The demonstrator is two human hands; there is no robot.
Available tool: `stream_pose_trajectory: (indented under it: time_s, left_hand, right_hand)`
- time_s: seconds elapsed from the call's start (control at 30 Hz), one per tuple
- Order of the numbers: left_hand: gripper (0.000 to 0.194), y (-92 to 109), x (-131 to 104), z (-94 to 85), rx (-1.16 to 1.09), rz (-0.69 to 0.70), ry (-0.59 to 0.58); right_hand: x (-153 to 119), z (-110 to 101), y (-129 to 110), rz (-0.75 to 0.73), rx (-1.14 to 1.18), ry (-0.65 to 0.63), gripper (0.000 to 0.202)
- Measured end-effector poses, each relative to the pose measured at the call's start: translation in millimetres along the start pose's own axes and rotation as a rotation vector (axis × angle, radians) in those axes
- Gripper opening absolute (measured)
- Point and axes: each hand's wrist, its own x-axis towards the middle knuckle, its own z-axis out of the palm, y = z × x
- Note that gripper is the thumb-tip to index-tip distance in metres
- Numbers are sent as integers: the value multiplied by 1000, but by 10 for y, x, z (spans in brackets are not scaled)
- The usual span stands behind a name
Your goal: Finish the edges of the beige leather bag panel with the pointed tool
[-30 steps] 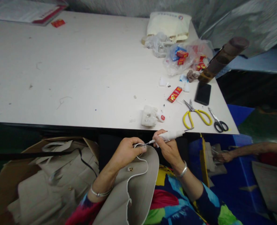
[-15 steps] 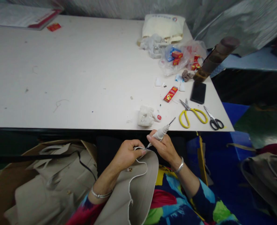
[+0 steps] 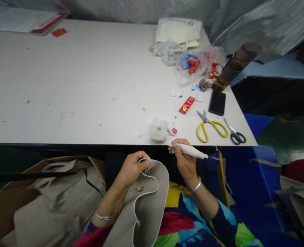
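My left hand [image 3: 132, 167] pinches the curved, white-piped edge of a beige garment [image 3: 146, 202] that lies over my lap, below the table's front edge. A small metal fastener [image 3: 141, 188] shows on the fabric just under my thumb. My right hand [image 3: 184, 157] grips a thin tool with a white-wrapped handle [image 3: 190, 151]; its metal tip points right, away from the fabric. The two hands are a short gap apart.
On the white table [image 3: 90, 85] lie a white lump [image 3: 159, 129], yellow scissors [image 3: 211, 128], black scissors [image 3: 234, 133], a phone [image 3: 217, 102], a red packet [image 3: 186, 104] and a plastic bag of small boxes [image 3: 200, 63]. A cardboard box of beige garments [image 3: 46, 202] sits at lower left.
My right hand drew the tool away from the garment's edge and swung its tip round to point right. My left hand kept its hold on the fabric.
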Motion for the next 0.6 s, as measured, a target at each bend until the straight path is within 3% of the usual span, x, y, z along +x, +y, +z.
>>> stream_pose_trajectory:
  time_s: [0.13, 0.33, 0.6]
  left_hand:
    - [23, 1, -19, -31, 1, -29, 0]
    - [26, 20, -24, -50, 4, -52, 34]
    - [24, 47, -29, -69, -2, -59, 14]
  right_hand:
    - [125, 2, -63, -110, -218, 29, 20]
    - [169, 33, -87, -213, -299, 12, 20]
    - [283, 59, -31, -454, -529, -102, 14]
